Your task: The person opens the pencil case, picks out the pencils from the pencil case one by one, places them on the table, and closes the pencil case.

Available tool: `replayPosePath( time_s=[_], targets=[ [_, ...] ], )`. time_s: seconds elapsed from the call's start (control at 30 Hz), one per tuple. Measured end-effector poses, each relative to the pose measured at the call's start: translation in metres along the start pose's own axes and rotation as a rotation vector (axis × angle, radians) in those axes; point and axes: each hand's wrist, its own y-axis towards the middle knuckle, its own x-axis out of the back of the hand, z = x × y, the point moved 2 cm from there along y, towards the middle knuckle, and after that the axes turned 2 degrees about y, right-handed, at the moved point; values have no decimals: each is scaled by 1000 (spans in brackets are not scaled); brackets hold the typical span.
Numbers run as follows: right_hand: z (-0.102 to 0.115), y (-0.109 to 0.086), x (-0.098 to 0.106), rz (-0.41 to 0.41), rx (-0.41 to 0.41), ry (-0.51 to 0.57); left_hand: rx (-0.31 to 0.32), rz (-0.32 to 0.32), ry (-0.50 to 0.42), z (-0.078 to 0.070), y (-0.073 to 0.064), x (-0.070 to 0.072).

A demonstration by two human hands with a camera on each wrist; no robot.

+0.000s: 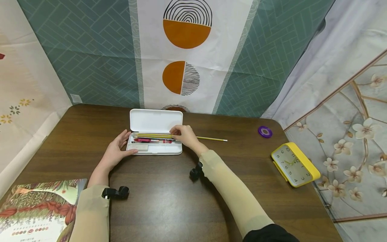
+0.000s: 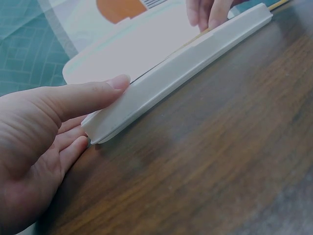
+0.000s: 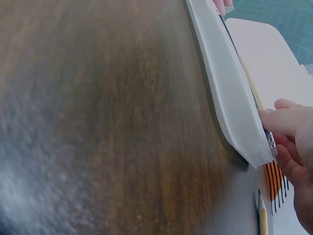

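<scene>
A white pencil case lies with its lid raised at the back. Inside are yellow-striped pencils, red pens and a whitish eraser. My left hand holds the case's left end, thumb over the front rim and fingers around the corner. At the right end, my right hand pinches a yellow pencil over the compartment, fingertips down by the rim. Another pencil lies on the table to the right, its sharpened tip visible in the right wrist view.
A yellow clock stands tilted on the table's right side, with a purple ring-shaped object behind it. An illustrated book lies at the front left, beside my left forearm. Patterned cloth hangs beyond the back edge.
</scene>
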Motion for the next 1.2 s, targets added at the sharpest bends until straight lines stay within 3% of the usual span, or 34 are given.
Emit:
replayPosePath(
  time_s=[0.63,1.2],
  targets=[
    [1,1,-3,-28,-16,16,-7,1,7,1,0,0],
    [3,-4,4,-112,37,27,-4,-2,12,2,-1,0]
  ],
)
